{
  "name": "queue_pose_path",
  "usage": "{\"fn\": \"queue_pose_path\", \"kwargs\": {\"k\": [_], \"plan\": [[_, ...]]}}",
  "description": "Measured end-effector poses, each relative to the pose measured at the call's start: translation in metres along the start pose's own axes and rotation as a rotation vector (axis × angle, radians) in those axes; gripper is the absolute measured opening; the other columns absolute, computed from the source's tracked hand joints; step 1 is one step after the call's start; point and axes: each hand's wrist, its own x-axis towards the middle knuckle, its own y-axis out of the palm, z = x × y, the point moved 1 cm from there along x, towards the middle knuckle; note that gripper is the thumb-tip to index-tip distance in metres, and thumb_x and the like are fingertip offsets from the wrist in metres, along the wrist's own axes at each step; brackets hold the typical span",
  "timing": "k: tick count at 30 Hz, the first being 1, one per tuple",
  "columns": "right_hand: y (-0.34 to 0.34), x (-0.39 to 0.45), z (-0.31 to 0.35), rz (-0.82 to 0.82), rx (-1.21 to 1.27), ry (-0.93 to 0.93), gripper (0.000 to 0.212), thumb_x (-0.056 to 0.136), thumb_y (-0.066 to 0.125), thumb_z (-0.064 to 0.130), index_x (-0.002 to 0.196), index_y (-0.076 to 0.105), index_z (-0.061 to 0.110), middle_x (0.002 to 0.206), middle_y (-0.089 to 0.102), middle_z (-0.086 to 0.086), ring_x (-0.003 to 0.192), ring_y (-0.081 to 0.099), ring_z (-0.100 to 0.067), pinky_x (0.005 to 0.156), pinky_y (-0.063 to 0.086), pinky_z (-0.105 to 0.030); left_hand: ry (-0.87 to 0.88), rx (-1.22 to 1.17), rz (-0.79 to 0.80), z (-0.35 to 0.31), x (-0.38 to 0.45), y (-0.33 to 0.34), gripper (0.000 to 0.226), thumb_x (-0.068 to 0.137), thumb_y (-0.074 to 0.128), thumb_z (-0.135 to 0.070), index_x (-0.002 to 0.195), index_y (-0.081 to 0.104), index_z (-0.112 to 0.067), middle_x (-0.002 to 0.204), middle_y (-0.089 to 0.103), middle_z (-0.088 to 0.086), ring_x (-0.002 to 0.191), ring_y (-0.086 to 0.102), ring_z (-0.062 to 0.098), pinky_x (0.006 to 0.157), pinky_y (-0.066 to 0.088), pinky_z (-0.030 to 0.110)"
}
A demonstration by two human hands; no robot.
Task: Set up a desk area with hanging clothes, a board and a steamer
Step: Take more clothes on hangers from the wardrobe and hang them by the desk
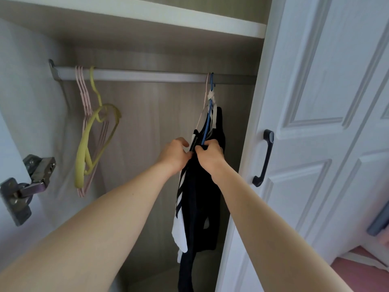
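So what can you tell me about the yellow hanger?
The yellow hanger looks like smooth plastic, with a thin curved hook and a wide looped body. It hangs from the closet rod near its left end, turned partly edge-on to the camera and tilted. It carries no clothes. It sits right against a bunch of pink hangers, overlapping them. Neither hand is on it.

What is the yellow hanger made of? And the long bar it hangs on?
The yellow hanger looks like plastic: smooth, one solid colour, slightly glossy. The bar looks like metal, probably with a pale silvery finish, held at its end by a grey bracket.
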Motion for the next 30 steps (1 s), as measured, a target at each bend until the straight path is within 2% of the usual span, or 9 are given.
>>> {"fn": "queue_pose_path", "kwargs": {"k": [4, 7, 11, 13, 16, 20, 24, 27, 30], "plan": [[-0.007, 0.004, 0.000, -0.053, -0.007, 0.050, 0.039, 0.098, 0.045, 0.018, 0.131, 0.037, 0.000, 0.133, 0.044, -0.018, 0.113, 0.054, -0.032, 0.092, 0.049, -0.039, 0.037, 0.009, 0.015, -0.001, 0.011, -0.002, 0.035, 0.086, 0.068, -0.024, 0.117, 0.058, -0.010, 0.087, 0.056, 0.001, 0.084, 0.056, 0.021, 0.072, 0.038, 0.022], [-0.011, 0.006, -0.001, -0.107, -0.035, 0.062, 0.040, 0.098, 0.042, 0.021, 0.131, 0.037, -0.001, 0.132, 0.043, -0.019, 0.113, 0.052, -0.032, 0.095, 0.047, -0.042, 0.091, -0.033, 0.014, -0.014, 0.019, -0.003, 0.040, 0.086, 0.068, -0.018, 0.122, 0.055, -0.008, 0.098, 0.054, 0.005, 0.089, 0.052, 0.019, 0.076, 0.038, 0.022], [-0.012, 0.010, -0.002, -0.171, -0.094, 0.027, 0.037, 0.101, 0.034, 0.023, 0.127, 0.042, -0.002, 0.126, 0.047, -0.018, 0.112, 0.053, -0.030, 0.090, 0.050, -0.040, 0.149, -0.058, -0.015, -0.032, 0.028, -0.004, 0.045, 0.085, 0.061, -0.001, 0.129, 0.052, -0.010, 0.124, 0.051, 0.011, 0.108, 0.053, 0.024, 0.088, 0.039, 0.021], [-0.008, 0.010, -0.004, -0.198, -0.175, -0.044, 0.036, 0.100, 0.035, 0.025, 0.119, 0.049, -0.002, 0.120, 0.051, -0.019, 0.109, 0.053, -0.032, 0.084, 0.047, -0.038, 0.118, -0.133, -0.008, -0.036, 0.030, -0.003, 0.039, 0.086, 0.058, 0.001, 0.124, 0.056, -0.010, 0.117, 0.055, 0.006, 0.100, 0.053, 0.019, 0.084, 0.039, 0.020], [-0.004, 0.012, -0.003, -0.224, -0.202, -0.073, 0.037, 0.102, 0.035, 0.029, 0.125, 0.048, 0.003, 0.124, 0.048, -0.015, 0.105, 0.056, -0.030, 0.083, 0.050, -0.038, 0.047, -0.326, -0.011, -0.038, 0.033, -0.001, 0.033, 0.087, 0.059, 0.001, 0.118, 0.058, -0.010, 0.108, 0.062, 0.005, 0.095, 0.055, 0.016, 0.082, 0.041, 0.020], [0.002, 0.017, 0.004, -0.230, -0.199, -0.086, 0.032, 0.100, 0.041, 0.017, 0.130, 0.044, 0.005, 0.130, 0.044, -0.013, 0.109, 0.055, -0.029, 0.086, 0.049, -0.036, -0.041, -0.568, -0.030, -0.040, 0.035, 0.002, 0.024, 0.090, 0.063, -0.008, 0.114, 0.061, -0.008, 0.101, 0.062, 0.004, 0.093, 0.057, 0.015, 0.081, 0.042, 0.022], [0.010, 0.018, 0.008, -0.296, -0.191, -0.073, 0.034, 0.099, 0.043, 0.016, 0.132, 0.042, 0.006, 0.130, 0.047, -0.011, 0.112, 0.054, -0.027, 0.091, 0.051, -0.044, -0.029, -0.534, -0.155, -0.039, 0.036, 0.006, 0.017, 0.092, 0.056, -0.006, 0.108, 0.061, -0.005, 0.098, 0.061, 0.006, 0.088, 0.056, 0.017, 0.078, 0.042, 0.023], [0.015, 0.016, 0.010, -0.346, -0.166, -0.092, 0.031, 0.099, 0.043, 0.017, 0.128, 0.045, 0.005, 0.125, 0.050, -0.011, 0.109, 0.055, -0.027, 0.087, 0.052, -0.040, 0.000, -0.493, -0.221, -0.040, 0.034, 0.007, 0.016, 0.094, 0.050, -0.005, 0.107, 0.060, -0.003, 0.097, 0.063, 0.009, 0.086, 0.057, 0.019, 0.076, 0.044, 0.025], [0.015, 0.013, 0.012, -0.366, -0.130, -0.110, 0.030, 0.100, 0.042, 0.018, 0.125, 0.047, 0.004, 0.122, 0.052, -0.012, 0.109, 0.056, -0.026, 0.087, 0.052, -0.040, -0.004, -0.505, -0.264, -0.041, 0.031, 0.005, 0.016, 0.095, 0.048, -0.004, 0.106, 0.059, -0.002, 0.101, 0.066, 0.015, 0.092, 0.061, 0.026, 0.082, 0.049, 0.031]]}}
